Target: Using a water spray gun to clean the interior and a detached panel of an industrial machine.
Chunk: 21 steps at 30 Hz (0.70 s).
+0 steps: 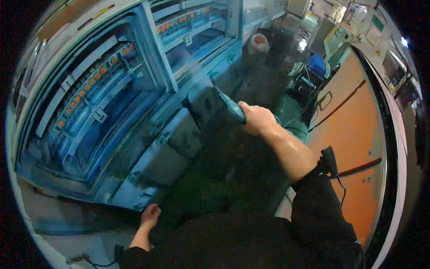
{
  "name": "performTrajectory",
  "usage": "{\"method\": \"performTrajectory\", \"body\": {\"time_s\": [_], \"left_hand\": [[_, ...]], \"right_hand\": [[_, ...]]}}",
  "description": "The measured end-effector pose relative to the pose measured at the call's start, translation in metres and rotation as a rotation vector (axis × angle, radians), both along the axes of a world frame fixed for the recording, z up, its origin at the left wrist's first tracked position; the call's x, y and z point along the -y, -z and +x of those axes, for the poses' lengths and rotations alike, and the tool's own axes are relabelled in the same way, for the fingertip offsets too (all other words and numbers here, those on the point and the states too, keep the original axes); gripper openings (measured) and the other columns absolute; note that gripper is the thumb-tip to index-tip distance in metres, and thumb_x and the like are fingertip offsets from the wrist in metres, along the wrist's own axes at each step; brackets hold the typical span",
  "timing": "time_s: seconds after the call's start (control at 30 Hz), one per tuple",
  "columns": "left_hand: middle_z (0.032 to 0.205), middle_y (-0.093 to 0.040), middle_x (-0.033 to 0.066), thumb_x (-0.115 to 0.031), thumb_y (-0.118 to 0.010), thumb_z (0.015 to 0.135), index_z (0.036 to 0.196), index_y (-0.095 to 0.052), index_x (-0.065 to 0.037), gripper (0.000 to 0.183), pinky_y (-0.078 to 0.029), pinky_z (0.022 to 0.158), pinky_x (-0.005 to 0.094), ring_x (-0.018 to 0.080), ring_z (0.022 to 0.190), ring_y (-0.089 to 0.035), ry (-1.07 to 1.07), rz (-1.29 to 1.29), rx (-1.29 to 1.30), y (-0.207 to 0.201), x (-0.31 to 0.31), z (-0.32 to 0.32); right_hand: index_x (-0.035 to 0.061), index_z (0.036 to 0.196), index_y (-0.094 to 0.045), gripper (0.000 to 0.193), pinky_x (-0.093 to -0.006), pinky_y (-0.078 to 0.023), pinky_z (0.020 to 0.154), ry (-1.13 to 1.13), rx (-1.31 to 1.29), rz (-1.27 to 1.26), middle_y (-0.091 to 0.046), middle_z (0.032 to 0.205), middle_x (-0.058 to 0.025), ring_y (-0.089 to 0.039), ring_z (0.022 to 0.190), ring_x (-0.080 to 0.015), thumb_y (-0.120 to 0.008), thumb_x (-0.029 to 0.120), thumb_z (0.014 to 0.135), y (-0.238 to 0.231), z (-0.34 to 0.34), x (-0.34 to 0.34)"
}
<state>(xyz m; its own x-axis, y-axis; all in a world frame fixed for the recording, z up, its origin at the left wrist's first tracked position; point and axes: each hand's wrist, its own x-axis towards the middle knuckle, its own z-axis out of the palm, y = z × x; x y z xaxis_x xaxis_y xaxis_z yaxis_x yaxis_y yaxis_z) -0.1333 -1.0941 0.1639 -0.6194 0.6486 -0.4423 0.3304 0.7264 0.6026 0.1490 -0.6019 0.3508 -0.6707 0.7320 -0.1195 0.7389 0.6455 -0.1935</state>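
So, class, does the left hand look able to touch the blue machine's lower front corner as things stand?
Probably yes: the left hand appears empty and sits close to the blue machine at that corner, with nothing visible between them. The spray nozzle is in the right hand, farther off.

**Counted Stock, by Kind**

Hands: two, left hand (151, 215) and right hand (260, 119). Teal spray tool (234, 108): one. Bays facing the person in the blue machine (160, 49): two, near bay (105, 130) and far bay (206, 41). Orange round parts (92, 81), rowed below the near bay's upper edge: at least nine; below the far bay's upper edge: at least six. Slim yellow-and-black tool (99, 15), at the blue machine's upper edge: one. Blue box (316, 65): one. Dark brown strips (339, 104) across orange panelling (345, 130): two.
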Motion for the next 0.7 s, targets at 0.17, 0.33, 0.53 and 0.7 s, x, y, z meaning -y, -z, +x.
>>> {"method": "performTrajectory", "body": {"time_s": [0.17,0.33,0.53,0.7], "left_hand": [[0.119,-0.068,0.017,-0.028,-0.069,0.089,0.124,-0.061,-0.003,0.043,-0.049,0.097,0.0403,0.0304,0.113,-0.064,0.104,-0.131,-0.023,0.009,-0.053,-0.011],[0.118,-0.067,0.018,-0.03,-0.069,0.089,0.123,-0.061,-0.003,0.044,-0.05,0.095,0.0409,0.03,0.112,-0.064,0.154,-0.138,0.09,0.058,-0.087,-0.028],[0.116,-0.068,0.0174,-0.032,-0.069,0.088,0.125,-0.06,-0.005,0.046,-0.05,0.093,0.0415,0.03,0.109,-0.065,0.231,-0.071,0.135,0.086,-0.155,-0.062],[0.115,-0.068,0.014,-0.033,-0.071,0.087,0.123,-0.061,-0.005,0.046,-0.051,0.092,0.0392,0.0292,0.107,-0.065,0.307,-0.125,0.041,0.07,-0.277,-0.102]], "right_hand": [[0.0148,0.132,-0.046,0.056,-0.0498,-0.051,0.086,0.186,-0.014,-0.012,-0.068,0.105,-0.0209,-0.065,0.102,-0.0399,-0.067,0.02,0.08,-0.003,0.024,-0.045],[0.0149,0.136,-0.046,0.06,-0.0491,-0.051,0.089,0.407,0.0,-0.027,-0.067,0.111,-0.0222,-0.064,0.106,-0.0405,-0.068,0.021,0.081,-0.01,0.043,-0.109],[0.0098,0.132,-0.051,0.061,-0.044,-0.048,0.095,0.489,-0.235,0.002,-0.065,0.117,-0.0226,-0.061,0.112,-0.0404,-0.074,0.028,0.078,0.025,0.063,-0.205],[0.0115,0.136,-0.047,0.072,-0.0442,-0.049,0.094,0.535,-0.33,0.0,-0.065,0.117,-0.0234,-0.062,0.111,-0.0409,-0.078,0.032,0.074,0.102,0.132,-0.251]]}}
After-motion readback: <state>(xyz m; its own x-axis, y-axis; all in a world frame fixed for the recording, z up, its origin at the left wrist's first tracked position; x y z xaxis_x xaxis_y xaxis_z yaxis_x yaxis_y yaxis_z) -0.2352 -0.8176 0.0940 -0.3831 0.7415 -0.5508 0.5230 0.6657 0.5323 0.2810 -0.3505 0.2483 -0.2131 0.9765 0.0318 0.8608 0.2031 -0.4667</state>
